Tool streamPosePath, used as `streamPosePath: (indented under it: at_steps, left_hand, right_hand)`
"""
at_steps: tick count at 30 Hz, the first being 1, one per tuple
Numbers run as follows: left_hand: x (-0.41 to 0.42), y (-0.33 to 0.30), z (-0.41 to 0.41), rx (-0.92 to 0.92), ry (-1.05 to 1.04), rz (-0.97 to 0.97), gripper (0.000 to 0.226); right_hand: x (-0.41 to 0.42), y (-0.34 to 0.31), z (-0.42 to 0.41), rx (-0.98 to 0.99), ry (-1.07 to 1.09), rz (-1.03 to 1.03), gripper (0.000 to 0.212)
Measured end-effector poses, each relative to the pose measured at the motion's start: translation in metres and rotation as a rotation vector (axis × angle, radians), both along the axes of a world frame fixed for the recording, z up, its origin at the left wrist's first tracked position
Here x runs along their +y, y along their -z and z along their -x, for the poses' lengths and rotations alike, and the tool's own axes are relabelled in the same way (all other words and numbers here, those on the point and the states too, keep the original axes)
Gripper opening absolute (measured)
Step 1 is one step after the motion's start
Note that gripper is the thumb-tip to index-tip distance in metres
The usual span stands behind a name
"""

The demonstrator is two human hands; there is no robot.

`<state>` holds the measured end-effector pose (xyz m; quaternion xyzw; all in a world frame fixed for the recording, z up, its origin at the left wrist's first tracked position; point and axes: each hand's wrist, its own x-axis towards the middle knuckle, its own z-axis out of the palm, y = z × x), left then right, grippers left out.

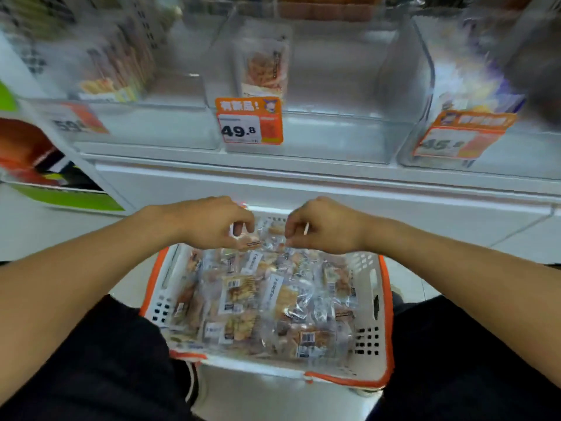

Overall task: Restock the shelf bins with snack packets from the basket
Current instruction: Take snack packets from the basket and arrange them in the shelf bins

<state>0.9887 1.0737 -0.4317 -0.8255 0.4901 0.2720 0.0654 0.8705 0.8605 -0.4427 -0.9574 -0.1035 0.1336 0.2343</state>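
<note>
With the basket [375, 302] set on the floor between the knees below the near-empty middle bin [306, 138], pinching snack packets [258, 294] at its far end, left hand [212, 223] and right hand [321, 224] curled, ready for lifting.

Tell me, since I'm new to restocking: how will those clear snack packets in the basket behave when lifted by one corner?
Probably floppy: the snack packets are thin, crinkled clear film. Likely light for their size, as they lie loosely heaped in the basket. The glossy film may be slippery, and the left hand and right hand are curled over the pile, so a pinching grip looks sensible.
</note>
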Motion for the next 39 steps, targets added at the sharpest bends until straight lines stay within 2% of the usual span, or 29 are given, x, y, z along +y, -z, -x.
streamPosePath:
  at_steps: [2,4,7,9,12,14,16,19,21,23,26,28,31,33,36,39]
  left_hand:
    - [0.029,-0.002,-0.01,0.016,-0.058,-0.223,0.04]
    - [0.043,-0.007,-0.025,0.008,-0.118,-0.297,0.045]
    - [0.046,-0.011,-0.038,-0.053,-0.152,-0.179,0.047]
    - [0.045,-0.009,-0.036,-0.053,-0.139,-0.136,0.047]
    - [0.042,-0.001,-0.031,0.027,-0.084,-0.229,0.047]
    - [0.04,0.003,-0.029,0.071,-0.069,-0.283,0.047]
    - [0.037,0.005,-0.029,0.06,-0.049,-0.289,0.047]
    - [0.03,0.007,-0.034,0.03,-0.032,-0.279,0.049]
    - [0.025,0.006,-0.036,0.047,-0.055,-0.258,0.056]
    - [0.019,0.004,-0.04,0.084,-0.097,-0.195,0.072]
    - [0.012,-0.002,-0.046,0.198,-0.195,0.04,0.101]
    - [0.005,-0.009,-0.05,0.335,-0.277,0.245,0.093]
    - [-0.003,-0.022,-0.056,0.612,-0.441,0.488,0.043]
    - [-0.001,-0.033,-0.061,0.653,-0.502,0.589,0.028]
    - [0.006,-0.043,-0.062,0.685,-0.549,0.702,0.024]
    - [0.009,-0.041,-0.056,0.67,-0.557,0.641,0.05]
  right_hand:
    - [0.018,0.046,-0.002,0.233,-0.005,0.042,0.026]
    - [0.029,0.079,-0.006,0.378,0.065,0.08,0.047]
    - [0.034,0.113,-0.012,0.515,0.141,0.189,0.07]
    - [0.035,0.13,-0.012,0.613,0.132,0.298,0.076]
    - [0.035,0.146,-0.016,0.669,0.138,0.352,0.061]
    - [0.032,0.152,-0.019,0.657,0.167,0.26,0.04]
    - [0.028,0.152,-0.021,0.736,0.219,0.123,0.017]
    - [0.023,0.132,-0.03,0.837,0.309,-0.053,0.01]
    - [0.019,0.107,-0.042,0.83,0.299,-0.124,0.011]
    - [0.011,0.072,-0.055,0.769,0.245,-0.147,0.017]
    - [0.0,0.014,-0.067,0.61,0.178,-0.203,0.02]
    - [-0.004,-0.02,-0.069,0.513,0.146,-0.276,0.024]
    - [-0.008,-0.058,-0.07,0.348,0.206,-0.473,0.022]
    - [-0.01,-0.072,-0.071,0.23,0.277,-0.575,0.022]
    - [-0.005,-0.08,-0.074,0.129,0.33,-0.619,0.023]
    - [0.005,-0.076,-0.075,0.119,0.385,-0.685,0.038]
